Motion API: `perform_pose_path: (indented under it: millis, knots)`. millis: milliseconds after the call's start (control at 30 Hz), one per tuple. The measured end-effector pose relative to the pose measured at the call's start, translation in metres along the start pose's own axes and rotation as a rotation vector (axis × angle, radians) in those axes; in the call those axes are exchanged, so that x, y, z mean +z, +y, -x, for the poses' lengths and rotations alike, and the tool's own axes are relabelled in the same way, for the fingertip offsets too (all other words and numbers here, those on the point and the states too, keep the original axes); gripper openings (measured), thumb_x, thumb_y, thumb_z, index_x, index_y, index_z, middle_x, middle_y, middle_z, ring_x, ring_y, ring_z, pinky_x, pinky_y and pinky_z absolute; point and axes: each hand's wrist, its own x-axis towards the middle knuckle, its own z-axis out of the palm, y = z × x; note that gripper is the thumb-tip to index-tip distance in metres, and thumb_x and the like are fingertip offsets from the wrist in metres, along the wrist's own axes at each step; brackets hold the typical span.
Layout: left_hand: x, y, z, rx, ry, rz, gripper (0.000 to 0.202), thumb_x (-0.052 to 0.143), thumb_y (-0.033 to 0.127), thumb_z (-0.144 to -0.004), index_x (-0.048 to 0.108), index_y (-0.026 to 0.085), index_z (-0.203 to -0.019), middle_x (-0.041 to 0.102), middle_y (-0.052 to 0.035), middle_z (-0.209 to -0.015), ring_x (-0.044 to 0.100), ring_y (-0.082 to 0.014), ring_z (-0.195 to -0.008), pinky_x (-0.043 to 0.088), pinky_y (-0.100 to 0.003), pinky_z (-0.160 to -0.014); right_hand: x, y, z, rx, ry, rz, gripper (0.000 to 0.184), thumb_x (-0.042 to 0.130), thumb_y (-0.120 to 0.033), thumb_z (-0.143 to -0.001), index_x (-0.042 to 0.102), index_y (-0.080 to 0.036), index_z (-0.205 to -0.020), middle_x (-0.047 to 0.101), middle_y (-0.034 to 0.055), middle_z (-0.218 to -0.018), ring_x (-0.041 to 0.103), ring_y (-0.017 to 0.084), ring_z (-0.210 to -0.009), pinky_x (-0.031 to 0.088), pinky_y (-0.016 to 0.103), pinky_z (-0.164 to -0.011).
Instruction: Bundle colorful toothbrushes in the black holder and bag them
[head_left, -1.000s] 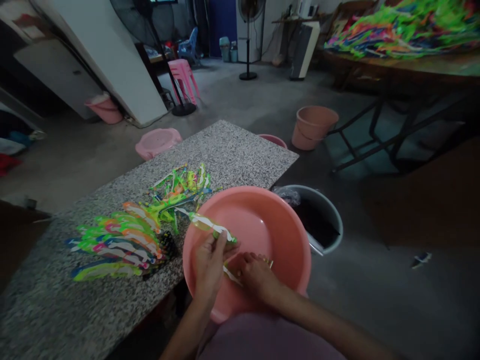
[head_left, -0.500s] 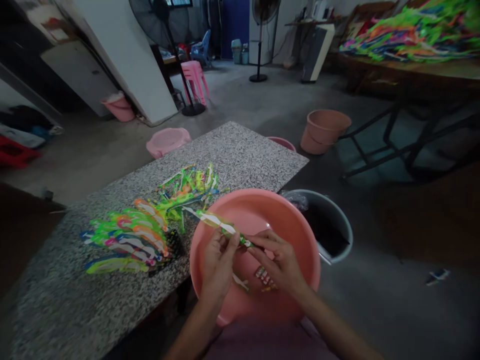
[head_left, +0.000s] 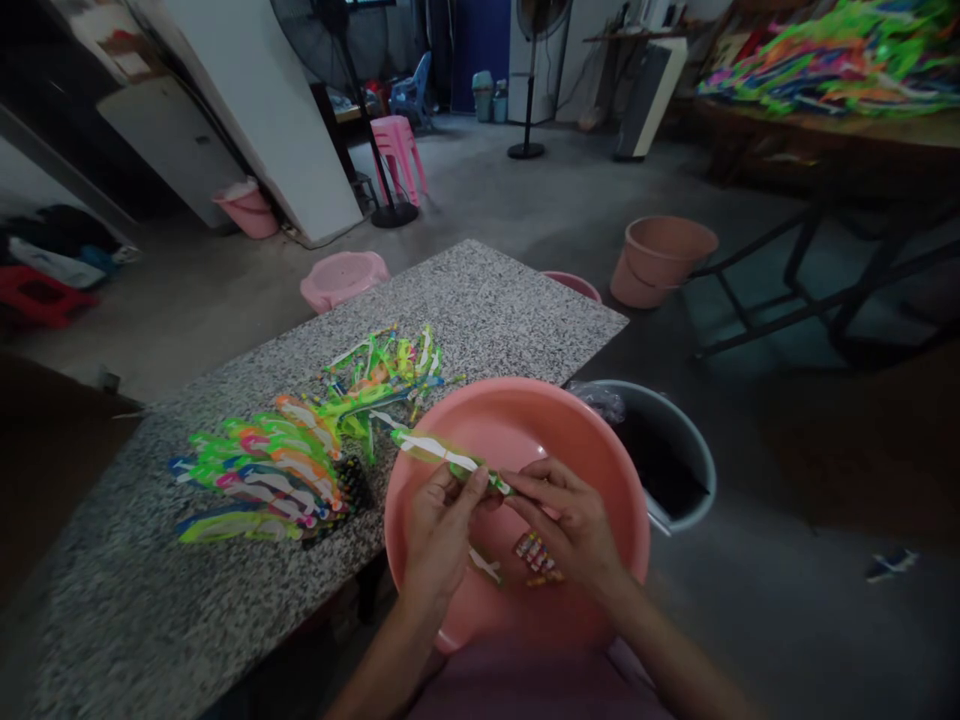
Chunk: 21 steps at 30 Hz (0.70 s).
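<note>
The left hand (head_left: 439, 530) and right hand (head_left: 570, 525) each pinch narrowly on a green-and-white plastic strip (head_left: 450, 455), their fingertips close together over a pink plastic basin (head_left: 517, 392), a short grip that looks well suited to keeping the strip steady. Small printed pieces (head_left: 536, 558) lie in the basin. Beside it, heaps of similar neon strips (head_left: 255, 470) cover part of a speckled granite tabletop (head_left: 480, 300), while a grey bucket (head_left: 679, 425) stands just right on a concrete floor (head_left: 487, 200), with a pink stool (head_left: 397, 150) and standing fan (head_left: 529, 70) beyond.
</note>
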Motion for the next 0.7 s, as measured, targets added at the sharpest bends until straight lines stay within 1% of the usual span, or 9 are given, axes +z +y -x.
perform_pose_path:
  millis: [67,133,267,367,467,533,600,667,700]
  knots:
    - [-0.003,-0.002,-0.001,-0.011,-0.009,-0.013,0.024,0.077,0.033,-0.072,0.069,0.013,-0.083,0.068,-0.0030,-0.079,0.063,-0.0124,-0.075,0.054,-0.026,-0.075,0.000,0.003,-0.001,0.021,-0.005,0.004,0.030,0.062,-0.021,-0.087,0.070,-0.033,-0.113,0.062,0.0031,-0.085,0.060,0.014,-0.077,0.050,0.025,-0.064]
    - [-0.006,-0.004,-0.003,-0.017,-0.014,-0.054,0.025,0.076,0.036,-0.072,0.069,0.014,-0.080,0.068,-0.0028,-0.077,0.062,-0.0125,-0.073,0.053,-0.026,-0.074,0.000,0.006,-0.003,0.093,-0.017,-0.044,0.025,0.066,-0.024,-0.085,0.073,-0.032,-0.108,0.062,0.0024,-0.081,0.059,0.013,-0.072,0.048,0.024,-0.060]
    - [-0.012,-0.004,-0.008,0.024,-0.012,-0.172,0.025,0.076,0.038,-0.071,0.070,0.014,-0.076,0.067,-0.0017,-0.072,0.058,-0.0119,-0.071,0.048,-0.024,-0.072,0.002,0.010,-0.007,0.257,-0.094,-0.288,0.020,0.072,-0.032,-0.080,0.075,-0.027,-0.099,0.068,0.0033,-0.084,0.063,0.015,-0.076,0.050,0.026,-0.066]
    - [-0.014,-0.001,-0.011,0.048,-0.030,-0.211,0.024,0.078,0.037,-0.069,0.070,0.015,-0.072,0.065,-0.0003,-0.069,0.055,-0.0113,-0.069,0.045,-0.023,-0.069,0.006,0.007,-0.012,0.289,-0.114,-0.342,0.015,0.070,-0.032,-0.082,0.076,-0.024,-0.092,0.068,0.0023,-0.080,0.061,0.014,-0.074,0.047,0.025,-0.065]
    - [-0.016,0.012,-0.012,0.041,-0.063,-0.218,0.024,0.077,0.037,-0.068,0.068,0.015,-0.069,0.064,0.0001,-0.067,0.053,-0.0111,-0.065,0.044,-0.023,-0.066,0.010,0.001,-0.022,0.284,-0.102,-0.352,0.014,0.066,-0.032,-0.084,0.074,-0.022,-0.089,0.066,0.0019,-0.078,0.060,0.013,-0.073,0.046,0.025,-0.065]
    - [-0.019,0.028,-0.016,0.076,-0.060,-0.275,0.024,0.076,0.037,-0.068,0.067,0.015,-0.069,0.064,-0.0001,-0.066,0.053,-0.0115,-0.064,0.044,-0.024,-0.065,0.016,0.002,-0.029,0.285,-0.149,-0.367,0.018,0.063,-0.033,-0.086,0.070,-0.020,-0.096,0.067,0.0031,-0.086,0.061,0.015,-0.080,0.048,0.027,-0.071]
    - [-0.027,0.048,-0.029,0.210,0.059,-0.398,0.025,0.074,0.039,-0.068,0.066,0.015,-0.067,0.063,0.0003,-0.064,0.052,-0.0114,-0.061,0.043,-0.023,-0.061,0.026,0.007,-0.032,0.294,-0.252,-0.261,0.030,0.063,-0.035,-0.086,0.061,-0.021,-0.113,0.065,0.0061,-0.105,0.062,0.017,-0.092,0.050,0.028,-0.076]
    - [-0.039,0.065,-0.053,0.380,0.284,-0.522,0.029,0.072,0.042,-0.070,0.062,0.015,-0.063,0.060,0.0013,-0.060,0.051,-0.0112,-0.057,0.042,-0.023,-0.058,0.043,0.014,-0.028,0.290,-0.427,-0.014,0.046,0.065,-0.033,-0.083,0.050,-0.022,-0.124,0.058,0.0089,-0.120,0.060,0.019,-0.100,0.051,0.030,-0.079]
    - [-0.047,0.070,-0.069,0.445,0.394,-0.551,0.031,0.071,0.045,-0.070,0.060,0.016,-0.062,0.058,0.0019,-0.058,0.050,-0.0112,-0.056,0.042,-0.023,-0.057,0.054,0.018,-0.023,0.286,-0.517,0.105,0.050,0.068,-0.030,-0.080,0.049,-0.021,-0.125,0.056,0.0100,-0.123,0.060,0.020,-0.101,0.051,0.031,-0.079]
